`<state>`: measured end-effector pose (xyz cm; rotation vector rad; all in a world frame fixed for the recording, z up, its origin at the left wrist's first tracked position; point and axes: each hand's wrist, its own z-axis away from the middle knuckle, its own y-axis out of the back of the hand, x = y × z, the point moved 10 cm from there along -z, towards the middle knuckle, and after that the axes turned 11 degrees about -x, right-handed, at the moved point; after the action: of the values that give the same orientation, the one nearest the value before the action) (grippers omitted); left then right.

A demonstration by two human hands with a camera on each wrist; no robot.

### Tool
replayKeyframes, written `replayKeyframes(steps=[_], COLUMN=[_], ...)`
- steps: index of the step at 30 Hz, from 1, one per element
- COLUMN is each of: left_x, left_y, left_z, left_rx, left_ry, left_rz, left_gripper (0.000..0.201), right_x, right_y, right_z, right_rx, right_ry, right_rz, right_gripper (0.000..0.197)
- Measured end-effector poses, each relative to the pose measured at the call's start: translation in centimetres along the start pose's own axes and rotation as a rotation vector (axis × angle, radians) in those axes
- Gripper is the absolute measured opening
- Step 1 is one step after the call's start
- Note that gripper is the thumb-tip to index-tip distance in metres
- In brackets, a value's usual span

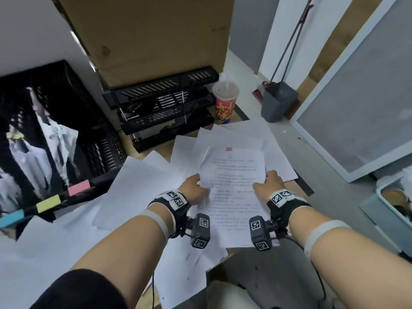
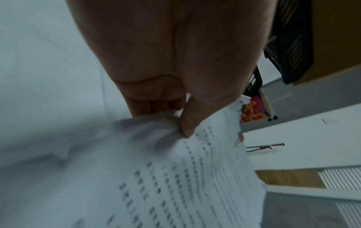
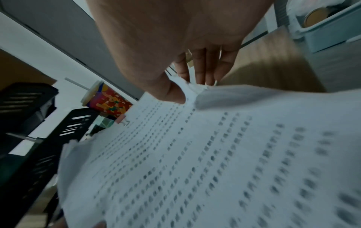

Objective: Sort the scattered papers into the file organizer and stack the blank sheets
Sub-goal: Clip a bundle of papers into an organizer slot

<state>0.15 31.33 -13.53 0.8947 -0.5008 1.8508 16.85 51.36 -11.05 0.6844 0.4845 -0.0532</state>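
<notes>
Clipped printed doc (image 1: pixel 231 192) is pinched at both side edges by L hand (image 1: pixel 194 190) & R hand (image 1: pixel 268 184), prob. kept flat w/ pink clip (image 1: pixel 229 149) visible for matching to file organizer (image 1: pixel 55 139) slot.

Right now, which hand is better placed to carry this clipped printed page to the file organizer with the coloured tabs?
Probably the left hand: it already pinches the pink-clipped printed white document, and the black mesh file organizer stands on its side.

Matt white paper sheets (image 1: pixel 138 188) cover the wood-grain desk (image 1: pixel 162 148); the black file organizer (image 1: pixel 165 108) is perforated plastic.
</notes>
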Motion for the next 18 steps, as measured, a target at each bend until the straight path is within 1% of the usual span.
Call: replayKeyframes(steps=[1, 2, 4, 5, 7, 9, 10, 11, 13, 14, 15, 16, 17, 18], left_x=[-0.5, -0.8, -1.1, -1.2, -1.6, -2.5, -3.1, -3.8, -5.0, -5.4, -5.4, -5.5, -5.3, -5.2], left_y=[0.9, 2.0, 5.0, 6.8, 10.7, 14.4, 15.7, 16.7, 18.2, 18.8, 18.9, 19.2, 19.5, 19.8], left_z=[1.1, 2.3, 4.9, 6.3, 9.5, 12.8, 14.4, 15.7, 18.2, 19.4, 19.7, 20.6, 21.3, 22.0], left_rx=[-0.011, -0.003, 0.059, 0.114, 0.26, 0.413, 0.46, 0.495, 0.543, 0.556, 0.552, 0.555, 0.552, 0.555], left_ry=[0.014, 0.027, 0.029, 0.03, 0.026, 0.032, 0.038, 0.039, 0.05, 0.046, 0.031, 0.015, -0.008, -0.021], left_rz=[0.056, 0.085, 0.082, 0.079, 0.098, 0.102, 0.114, 0.125, 0.146, 0.165, 0.173, 0.184, 0.19, 0.184], left_gripper=[0.036, 0.039, 0.046, 0.044, 0.028, 0.018, 0.016, 0.015, 0.012, 0.011, 0.01, 0.009, 0.008, 0.01], right_x=[-1.7, -3.7, -8.1, -10.1, -13.8, -16.6, -17.8, -18.8, -20.5, -21.3, -21.4, -22.1, -22.9, -23.8], right_y=[-0.5, -1.0, -2.1, -2.9, -5.3, -7.9, -9.2, -10.4, -12.3, -13.3, -13.4, -13.9, -14.4, -15.3], right_z=[0.4, 0.9, 2.2, 2.9, 4.4, 5.7, 6.2, 6.8, 7.8, 8.3, 8.2, 8.8, 9.5, 10.3], right_rx=[-0.058, -0.11, -0.172, -0.192, -0.255, -0.309, -0.329, -0.341, -0.337, -0.321, -0.283, -0.238, -0.206, -0.219], right_ry=[0.054, 0.123, 0.268, 0.319, 0.395, 0.434, 0.445, 0.451, 0.441, 0.427, 0.387, 0.369, 0.372, 0.401], right_rz=[-0.057, -0.074, 0.029, 0.084, 0.187, 0.278, 0.31, 0.34, 0.385, 0.417, 0.447, 0.488, 0.516, 0.535], right_gripper=[0.039, 0.031, 0.012, 0.009, 0.011, 0.018, 0.025, 0.029, 0.028, 0.033, 0.049, 0.07, 0.084, 0.085])
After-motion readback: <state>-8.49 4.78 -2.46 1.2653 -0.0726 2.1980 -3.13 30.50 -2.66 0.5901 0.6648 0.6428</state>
